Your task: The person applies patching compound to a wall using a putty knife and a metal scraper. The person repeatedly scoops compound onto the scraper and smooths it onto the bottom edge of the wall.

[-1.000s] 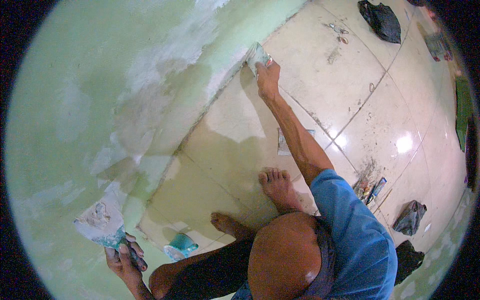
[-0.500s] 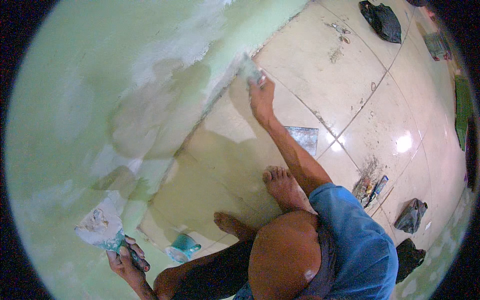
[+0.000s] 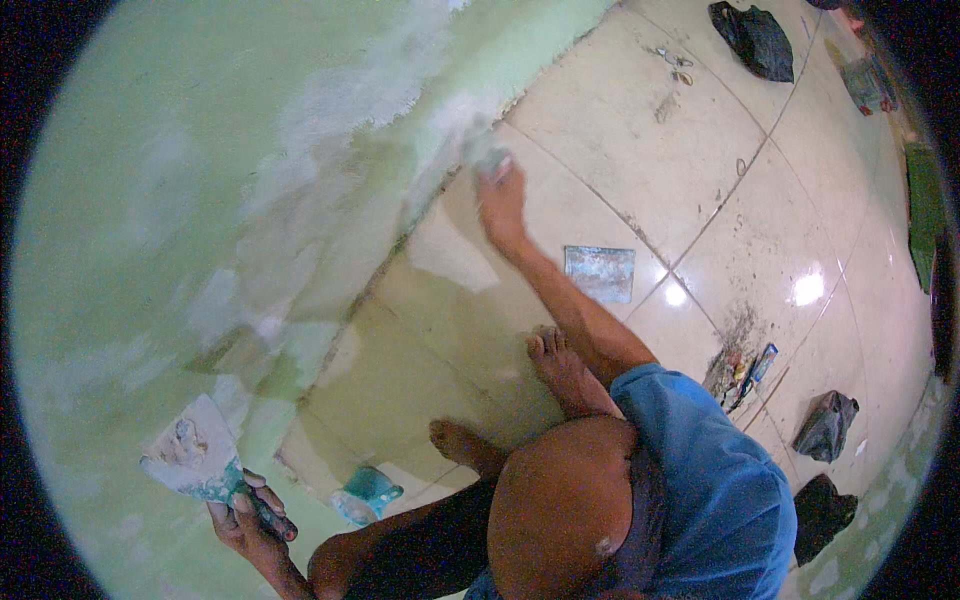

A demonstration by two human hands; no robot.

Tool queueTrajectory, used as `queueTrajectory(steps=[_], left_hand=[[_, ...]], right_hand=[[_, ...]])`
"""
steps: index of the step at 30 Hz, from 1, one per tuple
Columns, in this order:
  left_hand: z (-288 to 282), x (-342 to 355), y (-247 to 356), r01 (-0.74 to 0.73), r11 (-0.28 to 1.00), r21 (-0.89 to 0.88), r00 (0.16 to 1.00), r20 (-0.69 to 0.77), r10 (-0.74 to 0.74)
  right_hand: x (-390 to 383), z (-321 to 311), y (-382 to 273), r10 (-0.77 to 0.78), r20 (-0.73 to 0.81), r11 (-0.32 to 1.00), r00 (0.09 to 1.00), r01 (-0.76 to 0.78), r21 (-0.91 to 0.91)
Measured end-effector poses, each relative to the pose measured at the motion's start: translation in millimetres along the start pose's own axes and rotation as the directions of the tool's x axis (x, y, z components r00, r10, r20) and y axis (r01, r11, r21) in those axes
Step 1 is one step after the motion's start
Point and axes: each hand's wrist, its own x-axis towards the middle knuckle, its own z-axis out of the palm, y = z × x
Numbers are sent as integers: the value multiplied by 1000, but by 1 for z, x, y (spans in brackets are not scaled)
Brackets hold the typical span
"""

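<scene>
My left hand (image 3: 245,525) is closed round the handle of a wide putty knife (image 3: 205,470), at the lower left. A lump of whitish filler lies on its blade. My right hand (image 3: 503,205) grips a small scraper (image 3: 490,160) at the foot of the green wall (image 3: 200,180), where wall and tiled floor meet. Motion blurs this scraper, and its blade is hard to make out. Pale filler patches (image 3: 330,100) cover parts of the wall. Below my left leg's bend, a teal cup (image 3: 370,492) with white smears stands on the floor.
A flat rectangular metal plate (image 3: 600,273) lies on the tiles right of my forearm. Farther right are small tools (image 3: 755,372) beside dirt, and dark plastic bags (image 3: 826,425). Another black bag (image 3: 755,42) lies at the far right. My bare feet (image 3: 560,360) rest on the floor.
My right hand and its scraper have moved a little left and nearer along the wall's foot. The left hand still holds the putty knife, almost in the same place.
</scene>
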Motion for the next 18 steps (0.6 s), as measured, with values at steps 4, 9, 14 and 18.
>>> queueTrajectory(steps=[4, 9, 14, 18], left_hand=[[-14, -1, -15, 68, 998, 2, 998, 15, -68], [-22, -7, -23, 122, 992, -16, 993, -5, -122], [-23, -3, -24, 72, 997, 3, 997, 19, -72], [-31, -3, -30, 113, 993, 33, 994, 11, -113]], right_hand=[[72, 4, 16, 175, -130, 958, 976, -138, 252], [-10, 52, -10, -413, -68, 878, 908, 377, -297], [-62, 38, -3, -386, 273, 873, 881, 445, -199], [17, -4, 18, 8, 152, 997, 988, 3, -73]])
